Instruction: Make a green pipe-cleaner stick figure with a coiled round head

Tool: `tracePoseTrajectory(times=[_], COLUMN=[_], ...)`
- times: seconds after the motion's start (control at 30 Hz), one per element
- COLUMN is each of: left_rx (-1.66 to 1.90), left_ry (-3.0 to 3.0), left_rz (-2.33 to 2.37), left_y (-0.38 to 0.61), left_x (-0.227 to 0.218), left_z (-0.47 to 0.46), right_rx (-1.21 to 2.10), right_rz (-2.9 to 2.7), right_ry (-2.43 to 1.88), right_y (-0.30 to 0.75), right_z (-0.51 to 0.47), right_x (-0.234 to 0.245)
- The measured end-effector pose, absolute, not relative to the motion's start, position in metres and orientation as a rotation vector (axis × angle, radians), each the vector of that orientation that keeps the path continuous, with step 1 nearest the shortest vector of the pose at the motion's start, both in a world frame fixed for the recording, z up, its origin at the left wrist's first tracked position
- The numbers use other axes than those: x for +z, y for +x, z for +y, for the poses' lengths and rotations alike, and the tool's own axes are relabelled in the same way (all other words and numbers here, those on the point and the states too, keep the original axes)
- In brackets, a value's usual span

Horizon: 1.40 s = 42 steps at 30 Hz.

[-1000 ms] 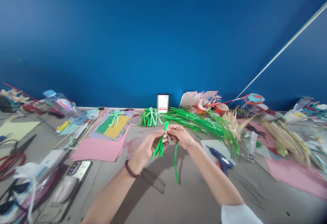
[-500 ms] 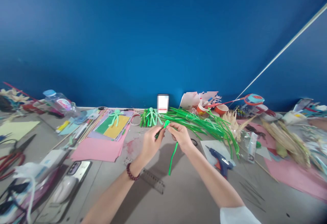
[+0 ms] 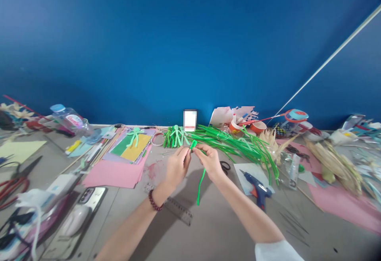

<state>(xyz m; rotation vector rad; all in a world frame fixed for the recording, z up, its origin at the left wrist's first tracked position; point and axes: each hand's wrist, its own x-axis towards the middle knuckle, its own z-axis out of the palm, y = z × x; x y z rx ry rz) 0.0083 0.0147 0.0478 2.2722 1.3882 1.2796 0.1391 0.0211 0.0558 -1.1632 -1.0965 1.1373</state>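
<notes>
A bright green pipe cleaner (image 3: 200, 187) is pinched between both hands above the table. Its bent top shows at the fingertips, and one long end hangs down below my right hand. My left hand (image 3: 177, 165), with a dark red bead bracelet on the wrist, is closed on the folded part. The thumb and forefinger of my right hand (image 3: 210, 161) press on the same spot from the other side. Just behind the hands, small green pipe-cleaner figures (image 3: 176, 136) stand close together, and a pile of loose green pipe cleaners (image 3: 229, 142) spreads to the right.
Below my hands lies a clear ruler (image 3: 178, 211). To the right are black-handled scissors (image 3: 225, 167) and a blue glue gun (image 3: 258, 187). Pink paper (image 3: 114, 174), a phone (image 3: 93, 197) and a white mouse (image 3: 76, 220) lie left. A blue wall (image 3: 190, 46) rises behind.
My right hand has shifted slightly left, closer to my left hand. The bent top of the pipe cleaner has turned a little, and more of the scissors shows.
</notes>
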Motion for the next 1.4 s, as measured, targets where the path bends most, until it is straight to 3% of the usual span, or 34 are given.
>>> tracePoseTrajectory(times=[0.3, 0.5, 0.7, 1.07, 1.4], left_rx=[1.273, 1.103, 0.933, 1.390, 1.335], left_ry=[1.787, 1.191, 0.993, 2.156, 2.849], left_rz=[1.203, 0.989, 0.881, 1.317, 1.547], left_y=[0.011, 0.012, 0.009, 0.001, 0.004], left_x=[0.054, 0.057, 0.065, 0.068, 0.061], left_z=[0.014, 0.018, 0.019, 0.013, 0.005], right_rx=[1.221, 1.347, 1.446, 1.312, 1.322], right_rz=[-1.065, -0.979, -0.838, -0.829, -0.768], right_ry=[-1.078, -1.011, -0.962, -1.043, -1.077], right_y=[0.137, 0.135, 0.133, 0.132, 0.125], right_z=[0.017, 0.016, 0.016, 0.015, 0.008], right_x=[0.057, 0.058, 0.056, 0.054, 0.054])
